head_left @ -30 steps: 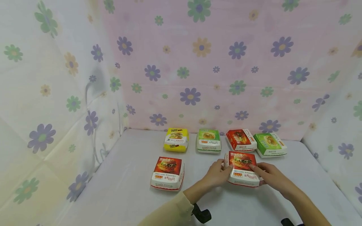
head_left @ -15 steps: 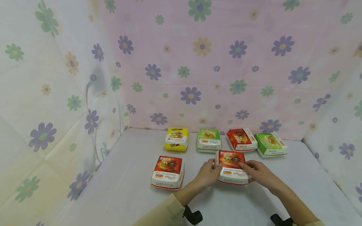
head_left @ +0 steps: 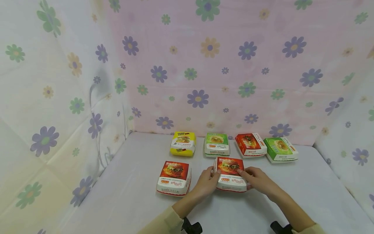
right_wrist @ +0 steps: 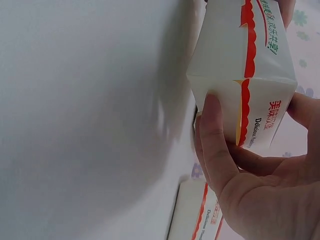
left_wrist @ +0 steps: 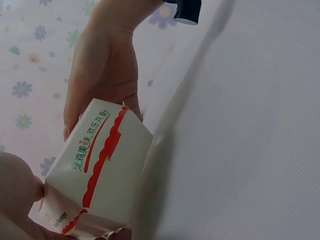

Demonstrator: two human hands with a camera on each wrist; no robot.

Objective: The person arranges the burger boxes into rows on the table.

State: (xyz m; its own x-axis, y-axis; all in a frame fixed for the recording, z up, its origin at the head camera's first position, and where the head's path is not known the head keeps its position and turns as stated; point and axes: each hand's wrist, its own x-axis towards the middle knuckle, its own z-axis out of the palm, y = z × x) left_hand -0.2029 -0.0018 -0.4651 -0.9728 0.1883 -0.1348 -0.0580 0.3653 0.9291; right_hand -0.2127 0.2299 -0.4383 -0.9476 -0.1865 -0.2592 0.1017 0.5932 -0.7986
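A red-and-white burger box (head_left: 230, 175) is held between both hands just above the white table. My left hand (head_left: 205, 184) grips its left side, thumb over the top edge. The right hand (head_left: 261, 182) grips the opposite side, with the thumb on the printed top. In the left wrist view, the white front of the burger box (left_wrist: 107, 160) with its red scalloped band faces the camera. From the right wrist view, fingers (right_wrist: 215, 135) press against the side of the burger box (right_wrist: 265, 107). To the left, a second red-and-white burger box (head_left: 174, 178) sits on the table.
Along the back stand a yellow burger box (head_left: 183, 144), a green one (head_left: 217, 145), a red one (head_left: 251, 145) turned at an angle, and another green one (head_left: 281, 149) beside it. Flower-patterned cloth (head_left: 222, 81) walls the table at the back and sides.
Both hands have carried the held burger box leftward, closer to the red-and-white box on the left. Their grip looks the same. The other boxes have stayed in place.
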